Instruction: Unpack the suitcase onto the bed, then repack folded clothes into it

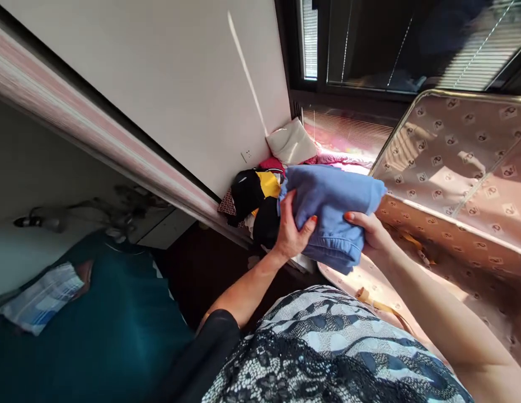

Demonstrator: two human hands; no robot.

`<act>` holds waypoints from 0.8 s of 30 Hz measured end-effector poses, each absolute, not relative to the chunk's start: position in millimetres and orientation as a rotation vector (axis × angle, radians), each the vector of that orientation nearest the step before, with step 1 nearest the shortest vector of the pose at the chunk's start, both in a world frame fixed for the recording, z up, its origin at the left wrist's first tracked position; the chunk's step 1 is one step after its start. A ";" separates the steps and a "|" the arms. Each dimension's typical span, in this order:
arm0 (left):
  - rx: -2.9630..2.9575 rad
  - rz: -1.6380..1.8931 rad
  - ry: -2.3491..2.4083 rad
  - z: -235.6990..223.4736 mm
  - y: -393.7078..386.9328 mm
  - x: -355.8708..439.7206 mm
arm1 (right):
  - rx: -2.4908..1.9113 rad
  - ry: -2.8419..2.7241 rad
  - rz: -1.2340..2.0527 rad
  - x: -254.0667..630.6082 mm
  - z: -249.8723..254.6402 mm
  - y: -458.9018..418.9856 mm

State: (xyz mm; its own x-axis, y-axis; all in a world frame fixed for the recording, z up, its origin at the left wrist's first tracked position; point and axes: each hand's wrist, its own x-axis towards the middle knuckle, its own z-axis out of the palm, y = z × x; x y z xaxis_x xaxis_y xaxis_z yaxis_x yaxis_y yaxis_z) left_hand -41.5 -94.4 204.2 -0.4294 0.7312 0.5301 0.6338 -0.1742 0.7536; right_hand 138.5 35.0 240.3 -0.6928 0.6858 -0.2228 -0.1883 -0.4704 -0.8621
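Both hands hold a folded blue garment point(331, 210) in the air in front of me. My left hand point(291, 229) grips its left side, thumb on top and fingers wrapped behind. My right hand point(367, 229) clasps its lower right edge with fingers curled under. The garment hangs just left of an open suitcase point(453, 184) with patterned pink-beige lining. Behind the garment lies a pile of clothes point(256, 196) in black, yellow and pink.
A white wall point(168, 73) with a socket runs along the left, above a sliding door rail point(96, 134). A white pillow point(291, 143) lies near the window point(369, 45). A teal cloth point(109, 324) and a checked cloth point(42, 296) lie at lower left.
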 end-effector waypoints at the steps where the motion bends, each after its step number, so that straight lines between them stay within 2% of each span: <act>1: 1.674 1.683 2.046 210.8 -98.1 -67.8 | -0.718 -1.202 2.205 110.9 237.5 39.5; 4: 1.670 1.547 2.387 205.7 -101.2 -139.0 | -0.730 -1.388 2.219 37.6 210.7 58.4; 7: 1.532 1.103 2.667 170.6 -94.6 -182.5 | -1.154 -1.716 1.909 -0.8 165.1 69.1; 10: 1.673 0.590 2.526 127.0 -85.3 -194.2 | -1.464 -1.860 1.518 14.1 117.6 62.5; 13: 1.835 0.339 2.300 97.6 -80.2 -189.0 | -1.544 -1.811 1.515 77.1 85.9 43.4; 18: 1.861 0.383 2.239 90.9 -84.0 -188.1 | -1.919 -1.412 1.347 219.7 87.3 -7.4; 24: 2.039 0.847 2.000 92.2 -100.2 -171.6 | -2.116 -1.070 1.036 327.4 123.7 -76.0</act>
